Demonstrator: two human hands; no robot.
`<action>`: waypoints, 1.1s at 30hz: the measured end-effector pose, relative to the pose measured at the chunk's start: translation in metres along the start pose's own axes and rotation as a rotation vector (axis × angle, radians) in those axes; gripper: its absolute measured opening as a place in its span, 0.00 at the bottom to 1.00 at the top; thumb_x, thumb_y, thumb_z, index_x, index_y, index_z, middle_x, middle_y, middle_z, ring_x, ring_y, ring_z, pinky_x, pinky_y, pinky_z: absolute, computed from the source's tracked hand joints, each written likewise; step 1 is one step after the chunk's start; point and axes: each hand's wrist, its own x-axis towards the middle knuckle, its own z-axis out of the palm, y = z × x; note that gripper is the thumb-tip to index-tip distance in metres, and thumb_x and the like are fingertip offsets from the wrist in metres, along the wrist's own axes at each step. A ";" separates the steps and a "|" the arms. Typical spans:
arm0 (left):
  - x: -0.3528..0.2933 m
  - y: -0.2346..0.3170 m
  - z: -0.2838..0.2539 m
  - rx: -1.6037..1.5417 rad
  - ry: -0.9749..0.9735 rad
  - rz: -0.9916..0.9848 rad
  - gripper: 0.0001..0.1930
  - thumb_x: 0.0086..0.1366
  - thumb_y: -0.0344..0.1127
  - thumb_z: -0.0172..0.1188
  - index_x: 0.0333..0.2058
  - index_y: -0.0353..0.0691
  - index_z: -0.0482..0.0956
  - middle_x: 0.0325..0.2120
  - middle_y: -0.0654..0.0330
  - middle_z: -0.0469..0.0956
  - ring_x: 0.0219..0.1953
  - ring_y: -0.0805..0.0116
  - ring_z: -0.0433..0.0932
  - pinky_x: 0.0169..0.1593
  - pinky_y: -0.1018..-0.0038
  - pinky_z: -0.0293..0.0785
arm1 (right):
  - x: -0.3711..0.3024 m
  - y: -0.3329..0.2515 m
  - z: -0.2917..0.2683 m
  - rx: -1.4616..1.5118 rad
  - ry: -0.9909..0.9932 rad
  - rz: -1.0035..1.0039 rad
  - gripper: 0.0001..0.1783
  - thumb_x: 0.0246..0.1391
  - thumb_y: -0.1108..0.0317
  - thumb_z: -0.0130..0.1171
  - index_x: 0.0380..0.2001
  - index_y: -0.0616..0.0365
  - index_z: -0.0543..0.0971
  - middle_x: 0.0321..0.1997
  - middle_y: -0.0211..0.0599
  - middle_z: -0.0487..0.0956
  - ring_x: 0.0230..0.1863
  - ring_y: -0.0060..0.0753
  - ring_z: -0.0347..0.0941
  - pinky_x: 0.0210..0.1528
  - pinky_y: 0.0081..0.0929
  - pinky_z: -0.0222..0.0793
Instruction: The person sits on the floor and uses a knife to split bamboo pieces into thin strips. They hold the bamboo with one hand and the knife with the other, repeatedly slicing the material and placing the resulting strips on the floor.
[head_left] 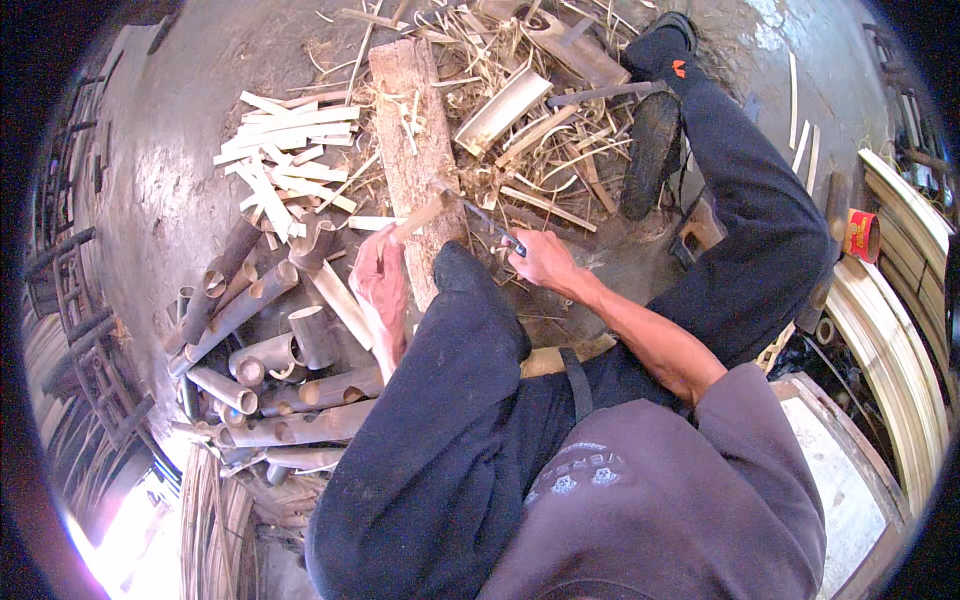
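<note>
Left hand (pixel 378 275): here in the head view, fingers pinched around one end of the bamboo strip (pixel 422 216), well apart from the other hand.
Right hand (pixel 540 258): wrapped round the dark handle of the knife (pixel 487 222), blade angled towards the strip's far end.
Strip: right there over the wooden plank (pixel 412 170), between the two hands; whether it touches the wood, I cannot tell.
Knife danger: a slip along the strip could carry the edge towards those left fingers; a knot or sudden split would be the likely cause.
Foot (pixel 458 272): planted on the plank, near the blade, so a stray downward stroke could catch it.
Plank danger: should that foot ease off, the board might shift over the loose shavings (pixel 455 85) and spoil the cut.
Bamboo tubes (pixel 262 300): hollow, open-ended, heaped at the left; their insides are too shadowed to read.
Red box (pixel 861 236): over on the right, by the pale slats (pixel 880 320); contents, no telling.
</note>
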 end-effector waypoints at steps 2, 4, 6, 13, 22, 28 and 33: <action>0.000 0.004 -0.015 0.061 -0.195 0.160 0.10 0.63 0.28 0.57 0.43 0.37 0.81 0.37 0.56 0.80 0.40 0.65 0.78 0.45 0.74 0.73 | -0.006 -0.017 -0.011 -0.134 0.045 -0.027 0.17 0.51 0.61 0.57 0.43 0.55 0.75 0.29 0.52 0.79 0.35 0.58 0.77 0.38 0.48 0.73; -0.001 0.016 -0.020 0.076 -0.333 0.216 0.10 0.59 0.22 0.59 0.39 0.39 0.82 0.37 0.56 0.79 0.39 0.65 0.79 0.42 0.74 0.74 | -0.015 -0.032 -0.019 -0.232 0.025 -0.074 0.17 0.51 0.62 0.57 0.43 0.55 0.74 0.29 0.52 0.79 0.36 0.58 0.77 0.39 0.49 0.73; 0.001 0.012 -0.022 0.100 -0.394 0.216 0.10 0.58 0.23 0.61 0.39 0.38 0.82 0.38 0.57 0.79 0.42 0.65 0.78 0.46 0.74 0.73 | -0.023 -0.043 -0.025 -0.298 -0.050 -0.144 0.17 0.51 0.61 0.57 0.44 0.54 0.73 0.31 0.53 0.79 0.37 0.59 0.77 0.40 0.50 0.73; 0.000 0.004 -0.021 0.165 -0.337 0.285 0.10 0.53 0.22 0.63 0.35 0.38 0.82 0.39 0.56 0.80 0.44 0.62 0.79 0.48 0.72 0.73 | -0.039 -0.025 -0.012 -0.328 -0.034 -0.167 0.19 0.52 0.61 0.57 0.48 0.49 0.72 0.36 0.51 0.80 0.39 0.57 0.77 0.40 0.49 0.73; -0.004 -0.011 -0.029 0.135 -0.341 0.340 0.12 0.50 0.19 0.64 0.35 0.37 0.81 0.39 0.56 0.80 0.44 0.62 0.79 0.48 0.72 0.75 | -0.011 -0.014 -0.008 -0.381 -0.026 -0.091 0.19 0.50 0.62 0.59 0.47 0.49 0.76 0.33 0.55 0.79 0.37 0.56 0.77 0.40 0.48 0.73; 0.006 -0.011 -0.035 -0.186 0.169 -0.078 0.07 0.59 0.25 0.62 0.37 0.35 0.83 0.37 0.60 0.82 0.44 0.69 0.78 0.48 0.77 0.73 | -0.007 -0.003 -0.015 -0.172 -0.020 0.053 0.20 0.47 0.63 0.55 0.45 0.55 0.78 0.29 0.56 0.77 0.34 0.56 0.76 0.36 0.43 0.68; 0.051 -0.063 -0.046 -1.058 0.647 -0.004 0.24 0.67 0.27 0.52 0.60 0.37 0.57 0.44 0.52 0.74 0.49 0.62 0.75 0.56 0.69 0.73 | -0.002 0.000 -0.010 -0.135 -0.004 0.062 0.19 0.47 0.63 0.54 0.44 0.55 0.78 0.30 0.55 0.78 0.33 0.57 0.75 0.38 0.45 0.69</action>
